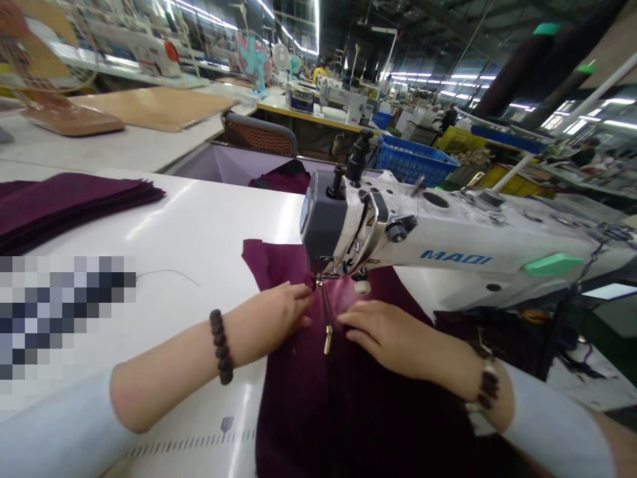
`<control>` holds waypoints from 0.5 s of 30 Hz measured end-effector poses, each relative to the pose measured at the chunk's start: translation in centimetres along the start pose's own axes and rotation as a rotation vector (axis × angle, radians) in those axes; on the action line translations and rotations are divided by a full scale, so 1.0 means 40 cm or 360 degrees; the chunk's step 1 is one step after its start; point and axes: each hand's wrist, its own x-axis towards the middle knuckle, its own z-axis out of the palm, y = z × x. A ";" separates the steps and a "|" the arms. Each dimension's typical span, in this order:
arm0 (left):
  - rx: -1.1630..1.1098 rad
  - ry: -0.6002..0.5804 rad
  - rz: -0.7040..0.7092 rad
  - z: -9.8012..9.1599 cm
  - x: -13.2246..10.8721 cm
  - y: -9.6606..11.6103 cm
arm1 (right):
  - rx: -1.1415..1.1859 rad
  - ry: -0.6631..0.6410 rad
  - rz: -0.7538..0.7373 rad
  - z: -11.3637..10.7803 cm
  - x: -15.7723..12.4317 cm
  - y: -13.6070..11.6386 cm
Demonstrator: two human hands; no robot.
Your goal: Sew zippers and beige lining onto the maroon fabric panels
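A maroon fabric piece [298, 411] lies on the white table under the head of a sewing machine [448, 229]. Along its middle runs a zipper [326, 302], its gold slider and pull [328, 340] toward me, just short of the presser foot [319, 283]. My left hand [279, 312] rests on the cloth left of the zipper, fingers stretched toward the needle area. On the other side, my right hand [385, 332] lies flat on the fabric, its fingertips near the zipper. Both hands are open and press on the cloth without gripping it.
Stacked maroon panels [74, 206] lie at the table's left, above a pixelated patch. Behind the machine head, more maroon cloth [283, 176] sits in a lilac-lined trough [223, 162]. A blue basket [415, 159] stands beyond. A fan [60, 113] is at far left.
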 end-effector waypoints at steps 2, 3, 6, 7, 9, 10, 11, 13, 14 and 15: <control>0.0083 -0.0058 0.0050 0.014 -0.008 0.038 | -0.0206 0.0317 0.0132 0.060 0.022 0.008; 0.0135 -0.0067 0.0058 0.023 -0.011 0.050 | -0.0241 0.0381 0.0157 0.093 0.030 0.014; 0.0220 -0.0062 0.0064 0.056 -0.021 0.061 | -0.0253 0.0453 0.0215 0.165 0.043 0.027; 0.0227 -0.0060 0.0069 0.066 -0.025 0.059 | -0.0249 0.0464 0.0226 0.176 0.043 0.029; 0.0235 -0.0052 0.0069 0.084 -0.031 0.053 | -0.0230 0.0465 0.0217 0.181 0.041 0.030; 0.0234 -0.0046 0.0062 0.090 -0.034 0.051 | -0.0223 0.0463 0.0210 0.178 0.039 0.030; 0.0229 -0.0039 0.0054 0.094 -0.035 0.050 | -0.0220 0.0464 0.0208 0.175 0.038 0.029; 0.0213 -0.0028 0.0045 0.097 -0.036 0.050 | -0.0226 0.0467 0.0217 0.170 0.037 0.026; 0.0204 -0.0022 0.0045 0.097 -0.035 0.052 | -0.0231 0.0465 0.0224 0.169 0.038 0.025; 0.0197 -0.0015 0.0048 0.096 -0.034 0.053 | -0.0238 0.0462 0.0233 0.170 0.039 0.024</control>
